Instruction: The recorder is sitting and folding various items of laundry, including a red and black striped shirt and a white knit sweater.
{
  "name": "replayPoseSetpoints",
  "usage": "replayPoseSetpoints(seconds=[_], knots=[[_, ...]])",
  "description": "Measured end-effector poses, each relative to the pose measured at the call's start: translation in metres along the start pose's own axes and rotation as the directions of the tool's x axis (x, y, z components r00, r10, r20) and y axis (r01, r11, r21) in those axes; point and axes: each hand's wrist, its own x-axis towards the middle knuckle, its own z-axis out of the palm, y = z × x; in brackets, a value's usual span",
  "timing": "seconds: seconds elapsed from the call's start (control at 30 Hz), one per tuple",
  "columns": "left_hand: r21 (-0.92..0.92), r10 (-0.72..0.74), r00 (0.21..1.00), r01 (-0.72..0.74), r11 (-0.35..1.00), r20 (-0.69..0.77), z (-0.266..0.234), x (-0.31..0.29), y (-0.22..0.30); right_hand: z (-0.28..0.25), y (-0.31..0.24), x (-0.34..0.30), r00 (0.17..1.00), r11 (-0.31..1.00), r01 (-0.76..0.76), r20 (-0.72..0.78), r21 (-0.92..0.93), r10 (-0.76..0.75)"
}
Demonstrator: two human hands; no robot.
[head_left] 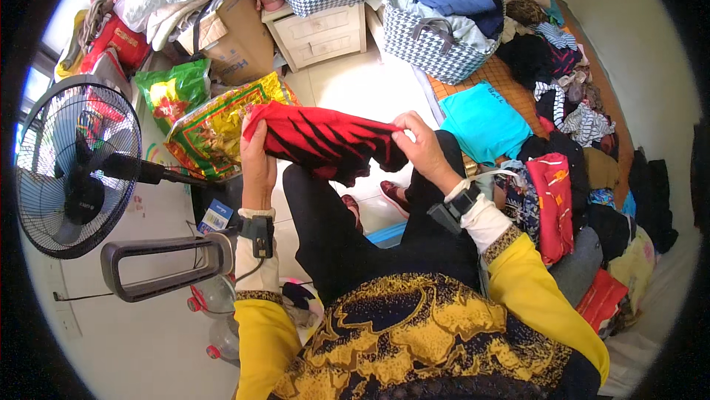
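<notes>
A red cloth garment with black stripes is stretched sideways in the air over my knees. My left hand grips its left end, thumb toward me. At the other end, my right hand pinches the dark upper corner between thumb and fingers. The lower edge of the garment hangs loose and bunched between the two hands. Its exact kind cannot be made out. A turquoise folded shirt lies to the right, beyond my right hand.
A checked basket of clothes stands at the far right, with a clothes heap beside it. On the left are a standing fan, a dark loop-shaped appliance, colourful bags and a cardboard box. A white drawer cabinet stands ahead.
</notes>
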Motion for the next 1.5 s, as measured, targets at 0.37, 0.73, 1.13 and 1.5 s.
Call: replayPoseSetpoints(seconds=[0.37, 0.73, 1.13, 1.5], knots=[[0.162, 0.138, 0.974, -0.168, 0.972, 0.18, 0.022, 0.043, 0.017, -0.021, 0.032, 0.08, 0.998, 0.993, -0.045, -0.047, 0.113, 0.051], [0.321, 0.148, 0.968, -0.208, 0.924, 0.201, 0.024, 0.025, 0.007, -0.039, 0.051, 0.084, 0.997, 0.969, 0.042, 0.073, -0.243, -0.025], [0.761, -0.34, 0.758, -0.3, 0.576, 0.557, 0.039, -0.112, 0.041, -0.089, -0.01, -0.016, 0.962, 0.981, -0.019, 0.262, -0.193, 0.071], [0.835, -0.775, 0.316, -0.144, 0.531, 0.548, 0.024, -0.167, 0.045, -0.098, -0.055, -0.085, 0.596, 0.969, -0.066, 0.77, -0.238, 0.23]])
